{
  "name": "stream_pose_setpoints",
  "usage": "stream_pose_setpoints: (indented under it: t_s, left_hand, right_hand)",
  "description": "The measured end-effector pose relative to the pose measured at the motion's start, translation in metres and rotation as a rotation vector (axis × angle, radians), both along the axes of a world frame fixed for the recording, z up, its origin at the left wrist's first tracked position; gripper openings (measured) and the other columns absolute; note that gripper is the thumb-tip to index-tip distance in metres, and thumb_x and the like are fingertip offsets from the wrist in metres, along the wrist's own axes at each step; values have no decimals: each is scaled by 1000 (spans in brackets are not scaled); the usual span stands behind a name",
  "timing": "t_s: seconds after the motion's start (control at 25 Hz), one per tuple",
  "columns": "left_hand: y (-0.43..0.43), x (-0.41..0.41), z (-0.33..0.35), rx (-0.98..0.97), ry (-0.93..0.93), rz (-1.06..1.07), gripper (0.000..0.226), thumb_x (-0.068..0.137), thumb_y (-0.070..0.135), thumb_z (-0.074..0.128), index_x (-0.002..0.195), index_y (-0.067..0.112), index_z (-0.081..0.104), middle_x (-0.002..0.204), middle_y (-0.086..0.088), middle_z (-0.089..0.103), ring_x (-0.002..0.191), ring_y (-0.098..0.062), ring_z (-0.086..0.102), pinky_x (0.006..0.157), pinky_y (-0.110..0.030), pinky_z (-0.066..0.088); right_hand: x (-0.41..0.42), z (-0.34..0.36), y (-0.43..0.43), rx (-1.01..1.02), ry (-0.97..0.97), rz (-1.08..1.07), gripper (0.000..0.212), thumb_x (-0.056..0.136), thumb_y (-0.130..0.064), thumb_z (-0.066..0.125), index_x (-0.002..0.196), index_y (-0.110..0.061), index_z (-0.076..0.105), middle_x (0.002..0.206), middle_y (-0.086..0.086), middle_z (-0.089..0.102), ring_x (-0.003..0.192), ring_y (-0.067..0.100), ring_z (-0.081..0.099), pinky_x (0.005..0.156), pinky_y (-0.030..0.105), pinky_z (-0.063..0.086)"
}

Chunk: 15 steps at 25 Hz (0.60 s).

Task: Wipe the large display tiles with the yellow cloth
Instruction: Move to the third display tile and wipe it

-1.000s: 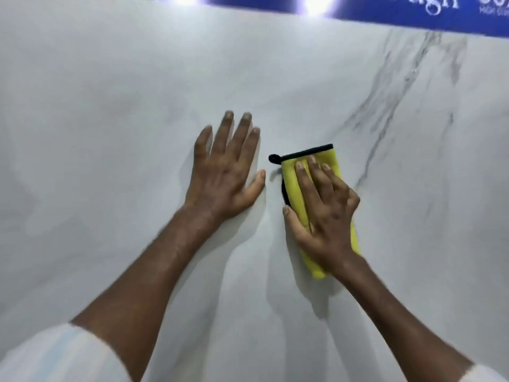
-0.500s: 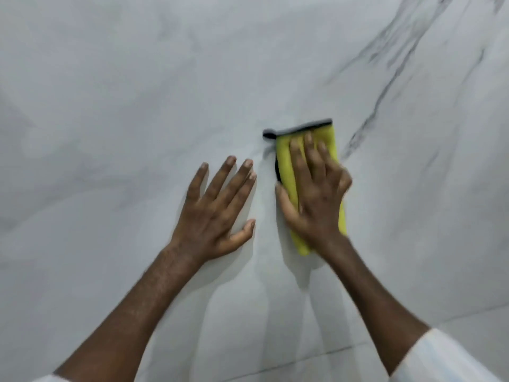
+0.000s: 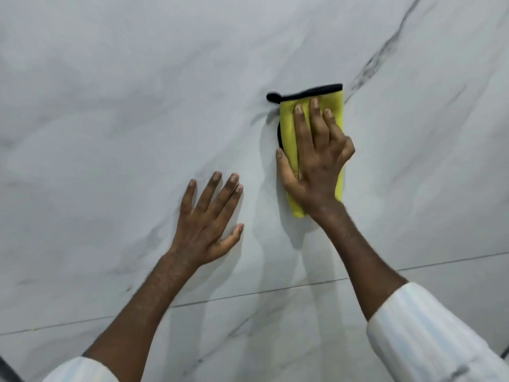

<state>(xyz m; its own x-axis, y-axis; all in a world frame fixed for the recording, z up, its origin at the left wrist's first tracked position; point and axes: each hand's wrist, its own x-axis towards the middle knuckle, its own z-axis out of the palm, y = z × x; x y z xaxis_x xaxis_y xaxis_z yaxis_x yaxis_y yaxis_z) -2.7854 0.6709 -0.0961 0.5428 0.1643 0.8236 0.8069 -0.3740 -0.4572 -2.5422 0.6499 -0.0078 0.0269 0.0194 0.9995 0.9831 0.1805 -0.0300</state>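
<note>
Head view: the yellow cloth [image 3: 287,128], folded into a long pad with a black trim along its top edge, lies pressed flat against the large upper tile [image 3: 137,106], a white marble-look slab with grey veins, just left of a dark vein [image 3: 371,67]. The right hand [image 3: 316,161] covers the cloth, its fingers [image 3: 314,117] stretched forward and close together on the fabric, the thumb at the cloth's left edge on the tile. The left hand [image 3: 206,224] rests bare on the same tile, below and to the left, fingers spread flat, holding nothing, near the cloth but apart from it. A thin joint line [image 3: 248,293] runs below both hands, with a lower tile [image 3: 275,340] beneath it. Risks, as I judge them: the cloth is only pinned by pressure, so easing off could let it slide or unfold and drop; the bracing palm may leave smudges on the surface. Count: 1 cloth, 2 hands, 2 tiles in sight, 1 joint.
</note>
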Motion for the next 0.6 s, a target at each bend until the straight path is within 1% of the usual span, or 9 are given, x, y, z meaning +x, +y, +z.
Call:
stream_pose_setpoints:
  t_s: [0.04, 0.12, 0.24, 0.28, 0.32, 0.4, 0.48, 0.56, 0.6]
  left_hand:
    - [2, -1, -8, 1, -13, 20, 80, 98, 45, 59, 163, 8, 31, 171, -12, 26, 162, -33, 13, 128, -61, 6]
    - [1, 1, -9, -4, -30, 26, 79, 98, 44, 59, 162, 9, 32, 171, -12, 28, 161, -33, 14, 128, -60, 6]
    - [-9, -1, 0, -42, -59, -34, 74, 99, 43, 57, 162, 10, 36, 172, -13, 24, 161, -35, 16, 127, -58, 7]
    - [-13, -5, 3, -30, -93, -32, 70, 101, 43, 54, 162, 11, 39, 172, -14, 22, 160, -36, 17, 125, -58, 10]
    - [-15, -11, 6, -9, -131, -6, 69, 101, 44, 51, 161, 12, 40, 172, -13, 21, 160, -36, 18, 123, -57, 11]
    - [-13, -22, 6, -1, -149, 67, 74, 101, 46, 50, 164, 11, 32, 173, -12, 15, 161, -34, 14, 123, -57, 7]
    - [-4, -27, 0, 10, -93, 108, 80, 101, 46, 51, 166, 11, 22, 173, -12, 14, 162, -34, 7, 125, -59, 1]
    - [4, -25, -6, 38, -99, 132, 80, 100, 46, 52, 165, 11, 21, 171, -13, 23, 161, -38, 15, 126, -61, 2]
    - [6, -25, -8, 36, -103, 134, 80, 99, 45, 52, 165, 11, 22, 170, -14, 27, 159, -40, 20, 126, -61, 2]
  right_hand:
    - [1, -25, 1, -15, -34, -3, 69, 92, -45, 63, 154, -17, 48, 163, 10, 39, 147, 27, 35, 102, 58, 36]
    - [6, -97, 2, -76, -75, -27, 70, 93, -46, 60, 156, -20, 43, 164, 8, 36, 148, 28, 32, 104, 59, 33]
    - [3, -212, -6, -211, -78, -69, 77, 86, -47, 63, 155, -24, 36, 164, 3, 28, 147, 28, 26, 104, 58, 32]
    - [1, -234, -10, -242, -71, -78, 80, 84, -47, 64, 154, -25, 34, 164, 2, 25, 147, 28, 25, 103, 58, 33]
    - [-2, -241, -13, -258, -66, -68, 81, 83, -47, 65, 154, -26, 33, 164, 1, 24, 147, 28, 25, 102, 58, 33]
    - [-10, -217, -12, -239, -56, -8, 81, 83, -47, 63, 155, -27, 32, 164, 0, 24, 148, 27, 23, 102, 58, 33]
    - [-23, -162, -8, -183, -42, 40, 77, 87, -47, 61, 156, -27, 34, 163, 3, 27, 149, 25, 23, 103, 59, 33]
    - [-39, -108, 0, -116, 9, 63, 73, 89, -47, 61, 155, -24, 40, 162, 6, 34, 147, 25, 28, 102, 61, 35]
    - [-45, -92, 3, -76, 50, 65, 71, 90, -47, 61, 154, -23, 43, 161, 7, 37, 146, 25, 31, 101, 61, 36]
